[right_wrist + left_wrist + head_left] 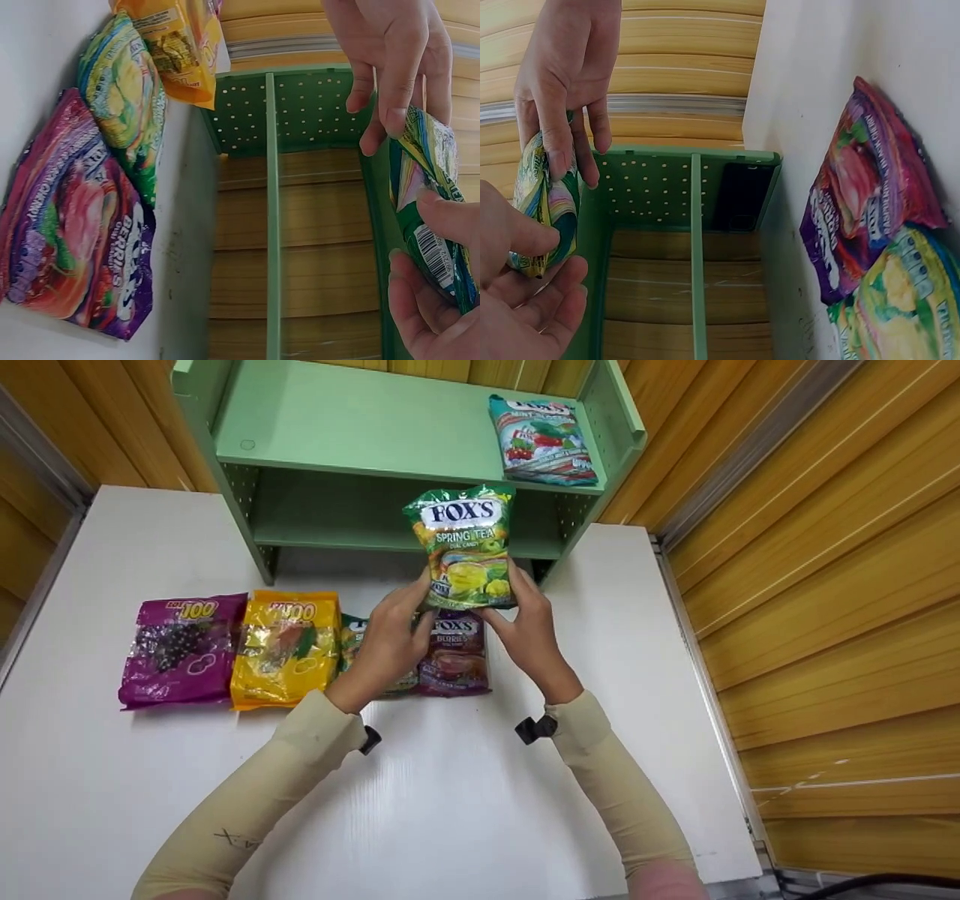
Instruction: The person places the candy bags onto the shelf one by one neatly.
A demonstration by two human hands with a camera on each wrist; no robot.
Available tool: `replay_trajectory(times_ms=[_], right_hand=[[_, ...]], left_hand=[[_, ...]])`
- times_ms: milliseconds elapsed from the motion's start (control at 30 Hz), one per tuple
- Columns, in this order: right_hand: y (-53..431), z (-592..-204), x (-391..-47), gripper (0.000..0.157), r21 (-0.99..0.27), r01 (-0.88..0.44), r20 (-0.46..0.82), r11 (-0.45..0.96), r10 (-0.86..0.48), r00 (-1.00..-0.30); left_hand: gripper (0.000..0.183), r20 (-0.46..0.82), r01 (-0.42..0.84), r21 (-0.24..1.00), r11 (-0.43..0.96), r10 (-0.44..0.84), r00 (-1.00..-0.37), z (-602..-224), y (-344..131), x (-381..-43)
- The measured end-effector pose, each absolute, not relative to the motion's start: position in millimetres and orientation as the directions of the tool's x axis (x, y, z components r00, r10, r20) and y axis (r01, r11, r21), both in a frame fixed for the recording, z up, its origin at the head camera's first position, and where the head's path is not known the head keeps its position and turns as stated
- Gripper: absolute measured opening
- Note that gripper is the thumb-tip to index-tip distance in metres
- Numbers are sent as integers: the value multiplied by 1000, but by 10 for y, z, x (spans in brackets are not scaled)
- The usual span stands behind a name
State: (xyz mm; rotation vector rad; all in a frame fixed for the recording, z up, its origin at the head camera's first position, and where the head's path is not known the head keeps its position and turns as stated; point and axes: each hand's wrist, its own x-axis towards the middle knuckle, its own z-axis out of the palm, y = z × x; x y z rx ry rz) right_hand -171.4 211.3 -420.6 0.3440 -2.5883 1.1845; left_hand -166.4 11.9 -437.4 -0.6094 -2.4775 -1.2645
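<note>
A green bag of Fox's Spring Tea candy [466, 555] is held up upright before the shelf's front. My left hand [390, 634] grips its left lower edge, the thumb underneath. My right hand [531, 626] grips the opposite lower side. In the right wrist view, the candy bag's [435, 225] barcode side faces down between both hands. Below it on the table lie a purple Fox's Berries bag [454, 660] and a second green Fox's bag [352, 641], which my left arm partly hides. A teal Fox's mint candy bag [546, 442] rests on the shelf's top board, at the right.
The green shelf [360, 424] stands at the table's back, with a lower board under the top one. Left on the white table [450, 795] lie a yellow candy bag [286, 652] and a purple grape candy bag [180, 652]. Wood-look walls [825, 660] enclose the table.
</note>
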Motion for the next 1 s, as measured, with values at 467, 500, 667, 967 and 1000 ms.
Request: replay_trajectory(times_ms=[467, 500, 667, 967, 1000], right_hand=[[1977, -3940, -1920, 78, -695, -330, 325, 639, -130, -937], [1969, -3931, -1937, 78, -697, -327, 322, 639, -129, -938], [1943, -3869, -2036, 78, -712, -295, 290, 637, -116, -950], [1909, -3741, -2193, 78, -765, -242, 229, 596, -100, -968], [1908, -3733, -2208, 78, -768, -240, 226, 594, -99, -969]], left_hand=[[57, 451, 511, 670, 539, 251, -857, -4111, -46, -1836], [57, 448, 509, 671, 539, 252, -858, -4095, -57, -1846], [59, 436, 503, 675, 539, 258, -862, -4017, -90, -1918], [59, 415, 494, 686, 535, 270, -869, -3872, -117, -2082], [59, 405, 485, 687, 541, 270, -874, -3858, -118, -2102]])
